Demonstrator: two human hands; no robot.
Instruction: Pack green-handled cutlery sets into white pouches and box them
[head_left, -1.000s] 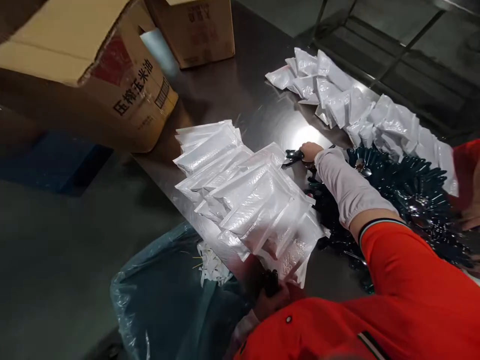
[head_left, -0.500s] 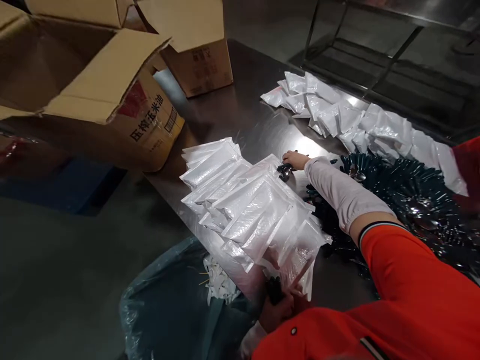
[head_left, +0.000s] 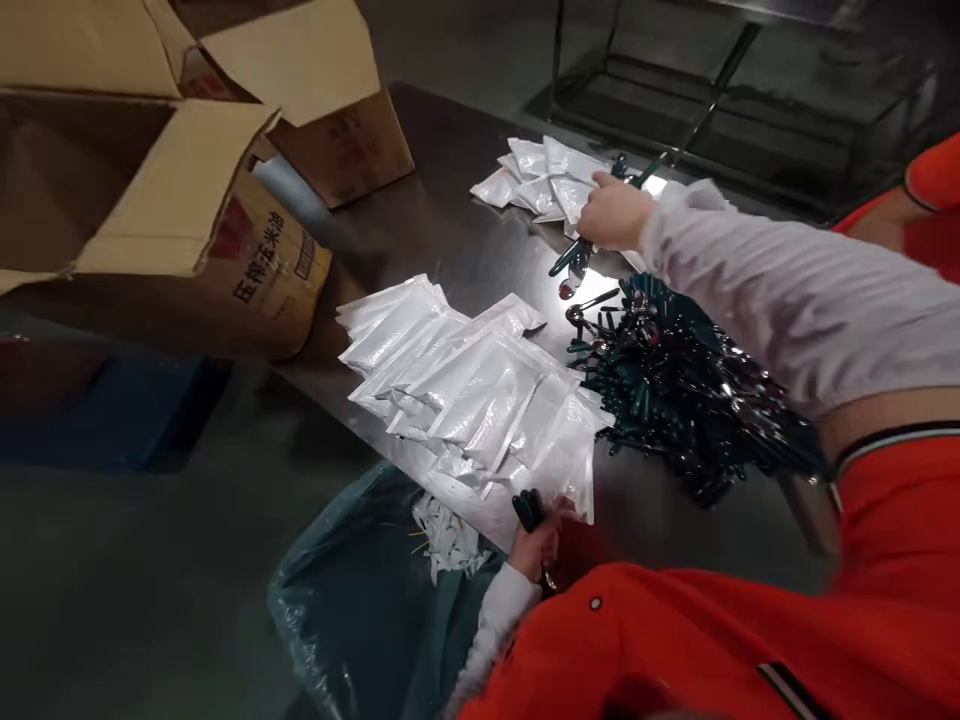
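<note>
My left hand (head_left: 534, 550) is closed around a bundle of spoons (head_left: 529, 508), dark green handles up, at the near edge of the metal table. Farther off, my right hand (head_left: 616, 214) grips several dark-handled spoons (head_left: 576, 268), their shiny bowls hanging below the fingers. It is above the table, in front of the far row of white packets (head_left: 529, 165). Below my right forearm lies a big heap of dark green-handled spoons (head_left: 675, 390). A spread pile of white padded packets (head_left: 472, 385) lies between my two hands.
Open cardboard boxes (head_left: 262, 270) stand at the left. A bin lined with a dark green bag (head_left: 322, 580) sits below the near table edge, with white scraps (head_left: 448, 540) beside it. Another person's red sleeve (head_left: 934, 175) shows at right. Behind stands a metal rack (head_left: 675, 140).
My right hand has moved from beside the near packets to the far packet row, now clearly holding several spoons. My left hand keeps its bundle. The view has shifted.
</note>
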